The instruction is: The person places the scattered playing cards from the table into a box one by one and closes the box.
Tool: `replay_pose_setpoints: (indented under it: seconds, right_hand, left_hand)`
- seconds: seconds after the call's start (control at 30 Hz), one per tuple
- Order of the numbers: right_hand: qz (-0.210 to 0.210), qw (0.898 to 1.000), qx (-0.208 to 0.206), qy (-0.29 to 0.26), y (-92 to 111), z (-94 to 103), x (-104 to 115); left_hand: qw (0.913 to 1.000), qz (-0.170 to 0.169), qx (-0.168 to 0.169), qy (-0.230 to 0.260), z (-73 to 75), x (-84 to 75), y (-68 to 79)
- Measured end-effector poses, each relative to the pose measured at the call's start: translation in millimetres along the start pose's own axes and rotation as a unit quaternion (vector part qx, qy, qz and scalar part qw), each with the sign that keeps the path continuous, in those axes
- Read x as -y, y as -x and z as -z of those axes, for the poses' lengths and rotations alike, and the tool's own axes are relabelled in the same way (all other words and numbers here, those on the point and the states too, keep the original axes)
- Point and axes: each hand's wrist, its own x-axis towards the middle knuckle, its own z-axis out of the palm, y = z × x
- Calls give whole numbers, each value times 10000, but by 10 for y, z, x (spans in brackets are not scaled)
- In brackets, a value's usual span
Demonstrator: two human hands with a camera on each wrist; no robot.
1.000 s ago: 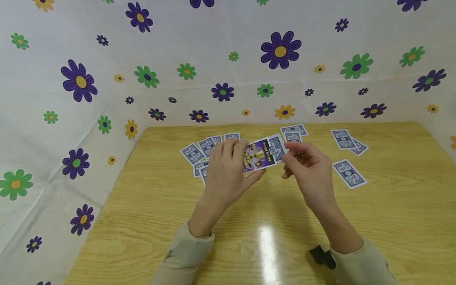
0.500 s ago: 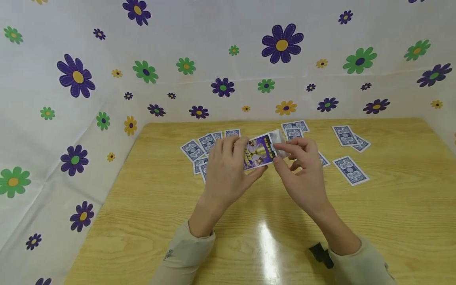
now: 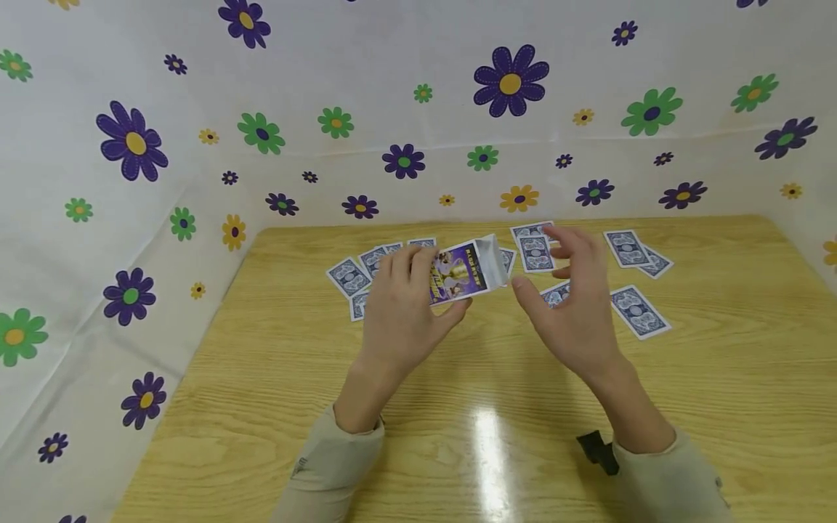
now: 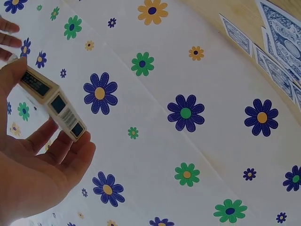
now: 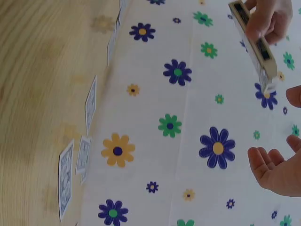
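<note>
My left hand (image 3: 399,319) grips a playing-card box (image 3: 458,274) with a purple and gold front, its thumb below and fingers over the far side. The box's pale end flap (image 3: 492,261) points right and stands out from the box. In the left wrist view, the box (image 4: 59,106) shows a barcode on its narrow side. Just right of the flap, my right hand (image 3: 582,305) is held with thumb and fingers spread apart, holding nothing. In the right wrist view, its fingers (image 5: 268,162) are clear of the box (image 5: 256,44). What lies inside the box cannot be seen.
Several blue-backed playing cards lie face down: a left group (image 3: 349,277), a middle group (image 3: 536,254) partly behind my right hand, and a right group (image 3: 641,312). A small black object (image 3: 598,452) lies by my right sleeve. Flowered cloth (image 3: 445,94) walls off the table's back and left.
A second ago, my right fingers were at a playing card sticking out of the box. The card has gone inside. My right hand then touched the open end and has since drawn away right, fingers spread.
</note>
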Motion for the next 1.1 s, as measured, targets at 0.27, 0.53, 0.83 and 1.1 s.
replay_pose_setpoints:
  seconds: [0.27, 0.53, 0.83, 1.1]
  right_hand:
    - [-1633, 9715, 957, 1428, -162, 514, -419]
    - [-2851, 8965, 2385, 2411, -156, 936, -1000]
    - [-3413, 8337, 3286, 2836, -109, 1217, -1269]
    - [-3679, 8005, 3721, 2922, -51, 1223, -1344]
  left_hand:
    - [9974, 450, 135, 541, 69, 45, 5]
    - [9939, 881, 154, 646, 123, 70, 8]
    - [9935, 874, 154, 709, 153, 92, -4]
    - [9916, 1000, 211, 787, 170, 123, -5]
